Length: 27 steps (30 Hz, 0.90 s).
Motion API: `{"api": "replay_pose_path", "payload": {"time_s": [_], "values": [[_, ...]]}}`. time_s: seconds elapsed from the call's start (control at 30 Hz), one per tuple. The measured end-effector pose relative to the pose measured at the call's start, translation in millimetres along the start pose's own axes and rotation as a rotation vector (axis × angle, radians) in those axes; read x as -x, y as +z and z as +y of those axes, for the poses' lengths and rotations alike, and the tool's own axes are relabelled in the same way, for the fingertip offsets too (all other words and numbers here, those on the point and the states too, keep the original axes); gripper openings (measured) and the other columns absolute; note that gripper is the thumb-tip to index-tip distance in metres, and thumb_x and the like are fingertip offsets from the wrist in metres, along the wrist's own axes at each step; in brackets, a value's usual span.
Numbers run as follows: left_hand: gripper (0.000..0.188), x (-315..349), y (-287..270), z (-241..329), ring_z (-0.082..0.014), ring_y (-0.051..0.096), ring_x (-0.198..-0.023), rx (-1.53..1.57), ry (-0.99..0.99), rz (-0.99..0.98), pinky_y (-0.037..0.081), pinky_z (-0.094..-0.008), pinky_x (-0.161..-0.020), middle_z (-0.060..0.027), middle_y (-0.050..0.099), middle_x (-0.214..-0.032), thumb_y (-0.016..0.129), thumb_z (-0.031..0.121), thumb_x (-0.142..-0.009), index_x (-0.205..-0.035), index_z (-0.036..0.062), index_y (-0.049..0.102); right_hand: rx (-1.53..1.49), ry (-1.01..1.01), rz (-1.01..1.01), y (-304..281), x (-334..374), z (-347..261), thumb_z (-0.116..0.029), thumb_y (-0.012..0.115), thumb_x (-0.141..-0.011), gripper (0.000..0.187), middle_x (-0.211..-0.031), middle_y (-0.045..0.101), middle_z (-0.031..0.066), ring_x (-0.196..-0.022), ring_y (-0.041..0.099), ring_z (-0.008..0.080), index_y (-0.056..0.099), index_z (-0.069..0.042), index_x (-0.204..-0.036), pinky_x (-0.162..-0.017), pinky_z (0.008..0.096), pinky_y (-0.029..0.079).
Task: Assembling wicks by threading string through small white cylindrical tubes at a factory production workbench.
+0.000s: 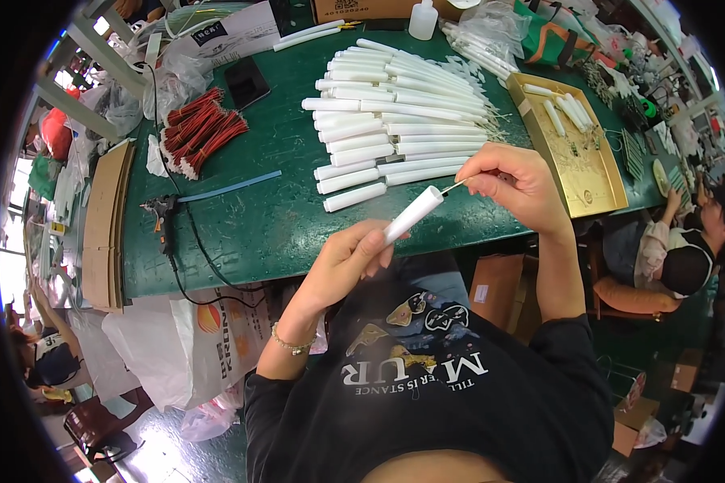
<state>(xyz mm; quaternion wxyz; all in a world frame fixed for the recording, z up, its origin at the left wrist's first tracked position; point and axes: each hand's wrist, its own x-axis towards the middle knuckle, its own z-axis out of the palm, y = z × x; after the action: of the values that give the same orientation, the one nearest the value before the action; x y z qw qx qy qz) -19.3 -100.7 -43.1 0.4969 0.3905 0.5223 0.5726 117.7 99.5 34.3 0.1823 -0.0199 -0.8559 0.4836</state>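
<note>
A white plastic tube (416, 214) is held tilted over the table's near edge, gripped near its lower end by my left hand (348, 259). At its upper open end, my right hand (514, 183) pinches a thin pale wire (453, 186) that runs to the tube's mouth; a small dark bit shows there. How far the wire goes inside is hidden. Just beyond my hands lies a fanned row of similar white tubes (427, 107), many with thin wire ends at their right side.
Bundled red wires (201, 134), a black phone (247, 83) and a glue gun (164, 216) with a blue stick (232, 186) lie left on the green table (286, 229). A gold box (600, 179) with white tubes stands right. A white bottle (423, 20) stands behind. Another person (678, 249) sits at right.
</note>
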Motion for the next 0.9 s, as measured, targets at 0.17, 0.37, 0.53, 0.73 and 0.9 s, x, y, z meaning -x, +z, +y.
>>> {"api": "replay_pose_path", "payload": {"time_s": [0.17,0.37,0.53,0.73,0.9], "values": [[0.027,-0.1,8.1,3.3,-0.0044,0.04,-0.059,-0.036,-0.005,0.095,0.034,-0.0175,-0.05,0.0016,0.049,-0.069,0.045,0.022,-0.087,-0.103,0.0018,0.05,0.013,0.004,-0.005,0.8,-0.4,0.7,0.002,0.055,-0.075,0.009,-0.072,0.054,0.0051,-0.061,0.05,0.0088,0.058,0.001,-0.083,-0.053,0.0187,0.039],[0.027,-2.3,5.0,5.6,-0.0043,0.041,-0.059,-0.082,-0.016,0.049,0.035,-0.018,-0.051,0.0012,0.049,-0.068,0.046,0.024,-0.086,-0.101,0.0016,0.05,0.041,-0.017,-0.02,1.7,-0.5,2.1,-0.002,0.058,-0.074,0.009,-0.071,0.056,0.0037,-0.06,0.05,0.0078,0.06,0.0,-0.082,-0.051,0.0182,0.038],[0.027,-3.5,5.8,2.5,-0.0044,0.04,-0.057,-0.076,-0.014,0.081,0.034,-0.0177,-0.05,0.001,0.049,-0.067,0.046,0.024,-0.086,-0.102,0.0018,0.049,0.112,-0.052,-0.026,3.1,-1.3,1.2,-0.002,0.059,-0.073,0.007,-0.068,0.056,0.0036,-0.058,0.05,0.0085,0.061,-0.001,-0.079,-0.049,0.0186,0.037],[0.028,-3.6,6.3,7.4,-0.0045,0.041,-0.056,-0.085,-0.037,0.054,0.035,-0.0178,-0.049,0.0005,0.05,-0.069,0.047,0.022,-0.086,-0.104,0.001,0.047,0.114,-0.082,-0.019,3.3,-0.2,4.2,-0.002,0.061,-0.071,0.007,-0.068,0.057,0.0034,-0.059,0.05,0.01,0.061,-0.002,-0.079,-0.049,0.0195,0.037],[0.029,-5.4,3.4,0.6,-0.0046,0.042,-0.056,-0.073,-0.026,0.015,0.035,-0.0182,-0.049,0.0002,0.049,-0.068,0.045,0.022,-0.087,-0.106,0.0016,0.046,0.156,-0.106,-0.069,4.6,-2.1,0.2,-0.002,0.062,-0.069,0.009,-0.068,0.058,0.004,-0.061,0.052,0.0129,0.062,-0.002,-0.077,-0.052,0.0217,0.038]]}}
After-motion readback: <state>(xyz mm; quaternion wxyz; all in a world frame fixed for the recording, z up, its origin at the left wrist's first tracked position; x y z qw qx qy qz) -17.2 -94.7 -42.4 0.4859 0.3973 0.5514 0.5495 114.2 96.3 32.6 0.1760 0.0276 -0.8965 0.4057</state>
